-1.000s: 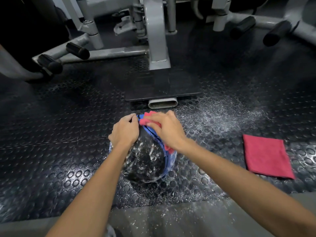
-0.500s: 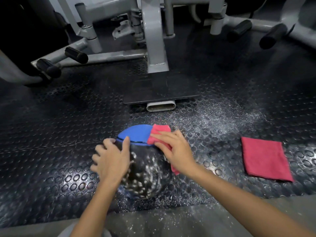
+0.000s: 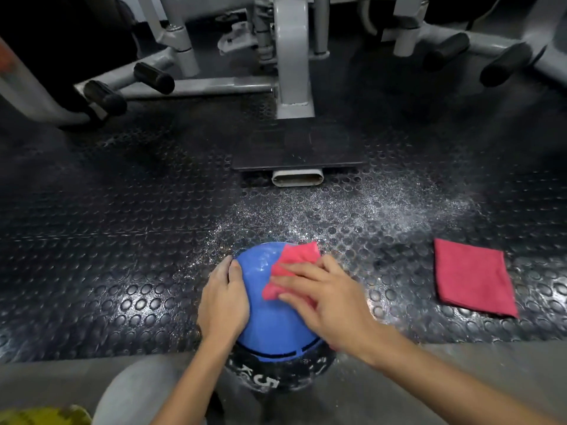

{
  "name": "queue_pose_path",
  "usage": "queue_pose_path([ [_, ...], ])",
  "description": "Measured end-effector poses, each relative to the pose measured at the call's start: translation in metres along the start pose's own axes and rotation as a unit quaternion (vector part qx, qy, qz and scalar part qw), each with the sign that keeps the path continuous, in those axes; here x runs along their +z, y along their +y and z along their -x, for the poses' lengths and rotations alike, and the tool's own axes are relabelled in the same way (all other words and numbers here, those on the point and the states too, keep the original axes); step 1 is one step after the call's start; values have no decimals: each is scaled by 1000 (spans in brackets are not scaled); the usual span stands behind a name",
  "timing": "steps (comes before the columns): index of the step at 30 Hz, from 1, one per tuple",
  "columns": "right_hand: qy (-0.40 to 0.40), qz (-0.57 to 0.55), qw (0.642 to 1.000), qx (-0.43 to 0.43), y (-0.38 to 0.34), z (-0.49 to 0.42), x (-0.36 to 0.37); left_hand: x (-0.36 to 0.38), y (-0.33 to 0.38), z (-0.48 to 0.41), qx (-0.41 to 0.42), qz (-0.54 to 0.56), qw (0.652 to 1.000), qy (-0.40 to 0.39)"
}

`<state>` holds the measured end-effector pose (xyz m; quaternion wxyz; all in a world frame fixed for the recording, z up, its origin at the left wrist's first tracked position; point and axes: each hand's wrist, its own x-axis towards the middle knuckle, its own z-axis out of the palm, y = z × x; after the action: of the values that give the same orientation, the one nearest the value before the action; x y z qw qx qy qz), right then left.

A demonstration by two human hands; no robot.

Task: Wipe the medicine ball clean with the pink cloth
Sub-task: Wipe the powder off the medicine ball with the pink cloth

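So the medicine ball [image 3: 276,320] is sitting on the studded rubber floor [image 3: 122,256] right in front of the person's knees, blue panel facing up, black part with a "5" on it facing the camera. Left hand [image 3: 222,302] is flat against the ball's left side, fingers together and not gripping anything, pretty clearly just bracing it so it doesn't roll while it gets rubbed. Right hand [image 3: 325,299] is spread open, palm down, pinning the pink cloth [image 3: 291,268] against the upper right of the blue panel.

There's a 2nd folded cloth [image 3: 474,282] lying well off to the right, untouched. White powdery speckle [image 3: 352,207] is scattered on the floor behind the ball. Grey gym machine frame [image 3: 291,56] is further back, nothing really in the way.
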<state>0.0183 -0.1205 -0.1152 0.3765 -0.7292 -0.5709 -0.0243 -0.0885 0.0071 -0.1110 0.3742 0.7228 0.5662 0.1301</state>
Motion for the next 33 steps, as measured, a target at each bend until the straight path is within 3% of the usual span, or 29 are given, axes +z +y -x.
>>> queue_pose_path([
  [1,-9,-4,1000,-3,4,1,-1,1,-1,3,11,4,1000,0],
  [5,6,-109,966,236,42,2,-19,6,5,7,18,12,1000,6],
  [6,-1,-102,961,257,44,1,-21,8,8,7,15,5,1000,7],
  [8,0,-43,978,204,26,-5,-19,11,13,4,14,-6,1000,4],
  [11,9,31,999,13,-10,-4,-4,9,11,-2,8,-4,1000,-5],
  [13,12,44,999,-20,-6,-4,-1,4,1,-6,18,14,1000,-16],
  [16,19,-5,992,128,25,-8,-7,0,-15,-7,55,65,996,-40],
  [19,-35,-38,952,303,53,-6,-13,3,-14,1,69,99,993,-17],
  [21,-18,-29,959,281,48,-5,-13,6,-8,3,63,94,993,-11],
  [24,21,24,995,95,14,-11,-11,8,-4,3,58,90,994,-9],
  [26,37,59,998,12,3,-13,-7,9,-5,4,58,89,994,-9],
  [28,60,54,996,46,12,-15,-7,9,-6,6,50,94,994,-4],
  [31,24,-33,970,239,29,-12,-21,10,-3,11,45,91,995,2],
  [33,11,-40,963,268,32,-10,-26,12,1,13,50,75,996,6],
])
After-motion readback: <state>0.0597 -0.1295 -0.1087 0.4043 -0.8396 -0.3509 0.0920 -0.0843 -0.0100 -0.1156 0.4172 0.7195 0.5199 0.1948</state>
